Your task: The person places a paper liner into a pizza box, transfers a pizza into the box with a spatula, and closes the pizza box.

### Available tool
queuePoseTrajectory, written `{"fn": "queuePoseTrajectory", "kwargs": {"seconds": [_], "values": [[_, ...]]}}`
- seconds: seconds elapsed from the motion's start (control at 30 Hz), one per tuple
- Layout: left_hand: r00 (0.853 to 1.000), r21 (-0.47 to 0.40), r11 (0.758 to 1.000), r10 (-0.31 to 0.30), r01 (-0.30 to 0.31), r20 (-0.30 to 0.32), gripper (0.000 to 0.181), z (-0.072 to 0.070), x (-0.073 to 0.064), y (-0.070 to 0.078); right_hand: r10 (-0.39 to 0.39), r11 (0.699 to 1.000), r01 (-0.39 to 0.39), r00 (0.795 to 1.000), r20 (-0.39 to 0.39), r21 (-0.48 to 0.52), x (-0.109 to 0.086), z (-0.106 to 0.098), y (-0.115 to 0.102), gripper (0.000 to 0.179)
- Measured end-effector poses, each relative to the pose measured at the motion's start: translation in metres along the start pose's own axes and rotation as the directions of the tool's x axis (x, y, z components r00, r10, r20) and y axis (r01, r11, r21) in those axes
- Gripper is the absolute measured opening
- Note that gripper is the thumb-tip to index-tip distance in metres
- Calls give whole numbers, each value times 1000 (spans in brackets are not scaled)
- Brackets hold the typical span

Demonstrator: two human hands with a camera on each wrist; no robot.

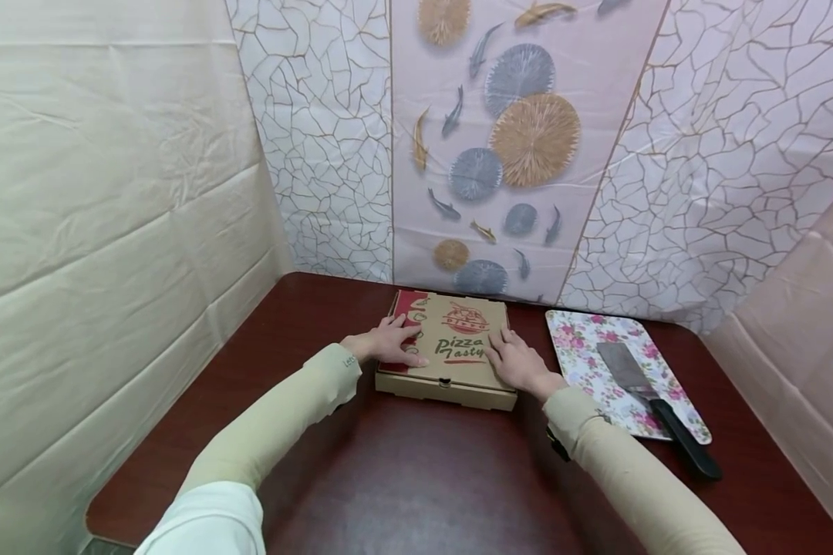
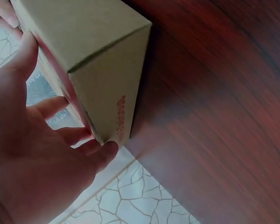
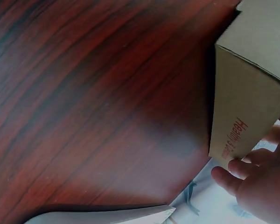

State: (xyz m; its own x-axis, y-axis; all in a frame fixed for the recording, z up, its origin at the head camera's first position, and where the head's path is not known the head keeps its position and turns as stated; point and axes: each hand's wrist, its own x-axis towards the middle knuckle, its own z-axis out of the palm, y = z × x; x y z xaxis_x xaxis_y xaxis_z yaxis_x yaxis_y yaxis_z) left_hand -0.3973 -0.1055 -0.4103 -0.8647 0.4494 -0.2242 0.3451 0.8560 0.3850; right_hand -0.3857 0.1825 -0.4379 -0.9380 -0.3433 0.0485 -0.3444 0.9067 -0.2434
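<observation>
A closed cardboard pizza box (image 1: 458,356) with red and dark print lies flat on the table, its front tab tucked at the near edge. My left hand (image 1: 390,341) rests on the red left part of the lid with fingers spread. In the left wrist view the little finger of the left hand (image 2: 42,121) touches the box's side edge. On the lid's right edge lies my right hand (image 1: 519,361), fingers extended. The right wrist view shows the right hand (image 3: 261,177) with fingertips at the edge of the printed box side (image 3: 242,107).
To the right lies a floral board (image 1: 576,347). A wide metal spatula (image 1: 625,366) rests across it, its black handle (image 1: 687,443) reaching past the board's near edge. Patterned cloth (image 1: 333,139) hangs behind the dark red table (image 1: 430,478), with cream cloth (image 1: 111,216) at the left.
</observation>
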Motion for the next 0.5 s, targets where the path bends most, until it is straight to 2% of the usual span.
{"fn": "queuePoseTrajectory", "kwargs": {"seconds": [0.5], "values": [[1000, -37, 999, 14, -13, 7, 83, 1, 4, -5, -36, 999, 35, 998, -45, -23, -2, 5, -1, 53]]}}
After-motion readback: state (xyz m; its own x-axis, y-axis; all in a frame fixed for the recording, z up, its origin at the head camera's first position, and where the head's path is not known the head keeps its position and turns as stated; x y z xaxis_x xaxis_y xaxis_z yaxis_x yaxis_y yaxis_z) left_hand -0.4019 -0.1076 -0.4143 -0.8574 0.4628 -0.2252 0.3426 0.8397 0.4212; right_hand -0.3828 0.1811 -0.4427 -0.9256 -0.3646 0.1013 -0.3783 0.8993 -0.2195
